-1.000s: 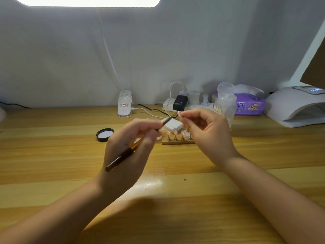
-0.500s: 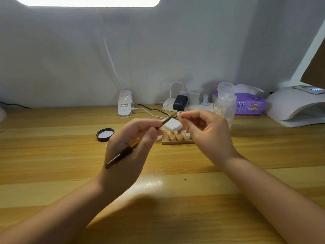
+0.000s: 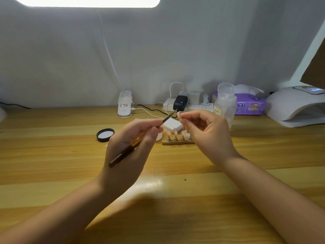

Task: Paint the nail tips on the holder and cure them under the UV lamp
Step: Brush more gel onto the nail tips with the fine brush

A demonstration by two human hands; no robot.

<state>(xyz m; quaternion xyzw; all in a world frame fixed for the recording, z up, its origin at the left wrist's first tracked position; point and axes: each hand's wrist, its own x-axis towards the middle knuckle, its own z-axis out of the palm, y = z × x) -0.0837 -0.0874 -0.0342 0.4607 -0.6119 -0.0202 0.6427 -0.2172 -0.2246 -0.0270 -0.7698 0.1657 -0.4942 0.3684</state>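
Above wooden tabletop (image 3: 70,155), left hand (image 3: 130,147) grips brush (image 3: 133,144), its tip touching nail tip (image 3: 178,115) pinched by right hand (image 3: 207,132).

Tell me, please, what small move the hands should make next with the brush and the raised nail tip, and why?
Probably ease the brush tip onto the nail tip and stroke it. The left hand grips the brush, whose bristles sit just beside the nail tip pinched up by the right hand, above the wooden holder. The UV lamp waits at the right.
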